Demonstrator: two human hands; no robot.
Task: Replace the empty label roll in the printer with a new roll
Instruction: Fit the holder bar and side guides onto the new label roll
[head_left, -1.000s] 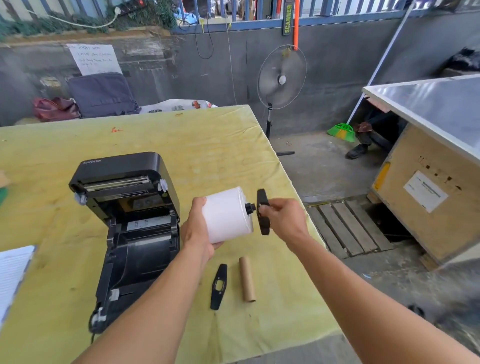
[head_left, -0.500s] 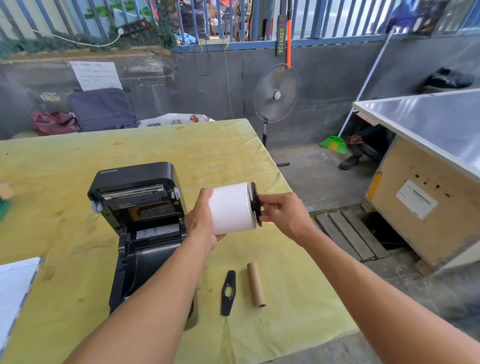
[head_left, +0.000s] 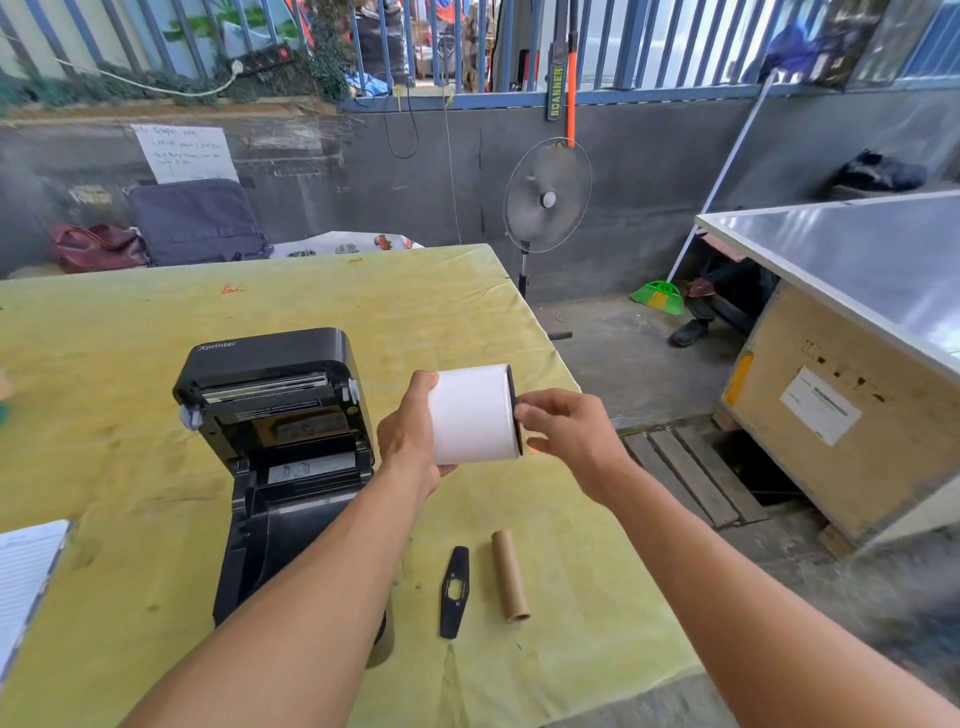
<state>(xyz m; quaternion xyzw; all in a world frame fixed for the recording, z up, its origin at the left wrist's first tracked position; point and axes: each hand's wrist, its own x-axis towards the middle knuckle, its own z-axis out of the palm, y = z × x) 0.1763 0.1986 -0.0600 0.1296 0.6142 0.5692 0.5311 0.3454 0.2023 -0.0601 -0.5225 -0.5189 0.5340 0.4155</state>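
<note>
The left hand (head_left: 410, 441) is wrapped around the left end of the new white label roll (head_left: 474, 414), thumb on top and fingers curled beneath, holding it in the air on its side; the right hand (head_left: 569, 441) meets the roll's right end, thumb and fingertips pinched on the black end guide (head_left: 515, 410) that sits flat against that face of the roll; both hands are closed on what they hold, and the roll hangs above the bench (head_left: 130, 338), just to the right of the printer's raised lid

The black printer (head_left: 280, 467) stands on the bench to the left of the roll, lid tilted up and back, its roll bay open and dark inside; the left forearm crosses in front of the printer's lower right corner; the maker's name shows in pale letters on the lid's top edge

Nearer the front edge of the bench, below the hands, lie a second black end guide (head_left: 454, 592), flat, and just right of it the bare cardboard core (head_left: 510, 576), the two side by side but not touching; a lined white sheet (head_left: 23, 577) juts in at the bench's left edge

Beyond the bench stands a pedestal fan (head_left: 546, 195) on the concrete floor, and a plywood crate (head_left: 841, 415) sits off to the right
</note>
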